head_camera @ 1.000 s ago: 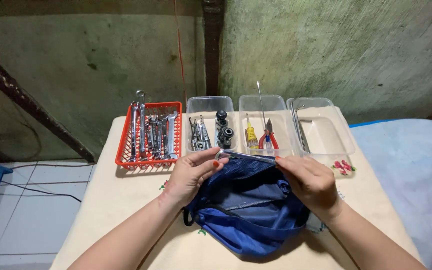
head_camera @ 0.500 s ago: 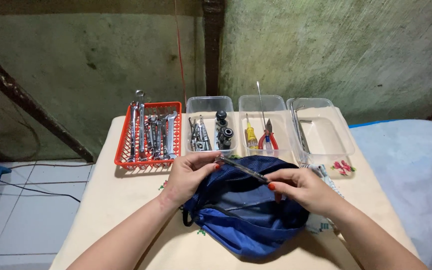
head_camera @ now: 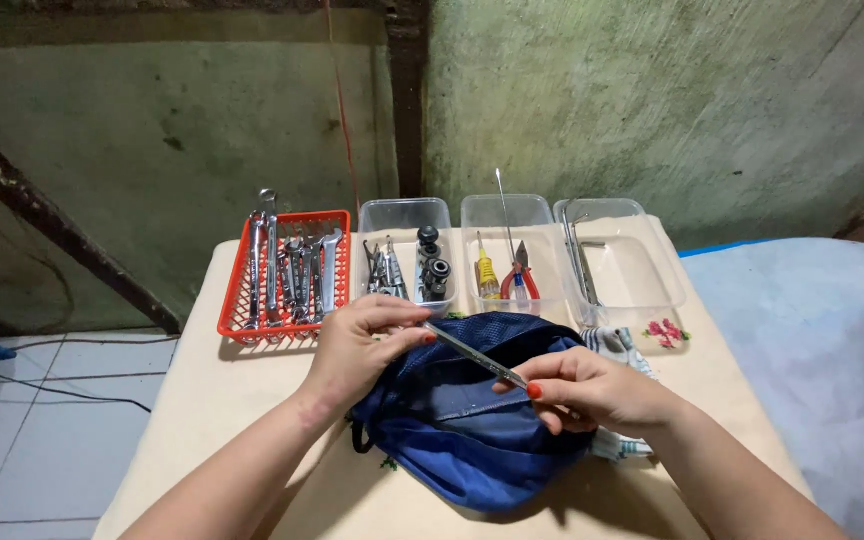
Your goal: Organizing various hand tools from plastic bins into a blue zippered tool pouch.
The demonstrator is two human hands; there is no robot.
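1. We see a slim metal tool [head_camera: 474,355], likely a wrench, at the centre of the frame. Its long axis runs diagonally, from upper left down to lower right.
2. Our left hand [head_camera: 357,345] pinches the tool's upper-left end between thumb and fingertips, closed on it.
3. Our right hand [head_camera: 592,390] closes around the lower-right end; that end is hidden inside the curled fingers, so we cannot make out its shape.
4. The tool sits just above the open mouth of a blue fabric bag [head_camera: 467,425], soft and creased, with a mesh panel along its top edge.
5. The bag lies on the bench [head_camera: 207,400], which wears a cream cloth with small embroidered flowers.
6. In the upper middle of the frame stands a red plastic lattice basket [head_camera: 237,300] of steel spanners.
7. To the right of the basket sit three clear plastic tubs [head_camera: 632,275], one with a yellow-handled screwdriver [head_camera: 487,275] and red-handled pliers [head_camera: 519,275].
8. A checked cloth [head_camera: 612,342] peeks out behind the right hand, mostly covered.
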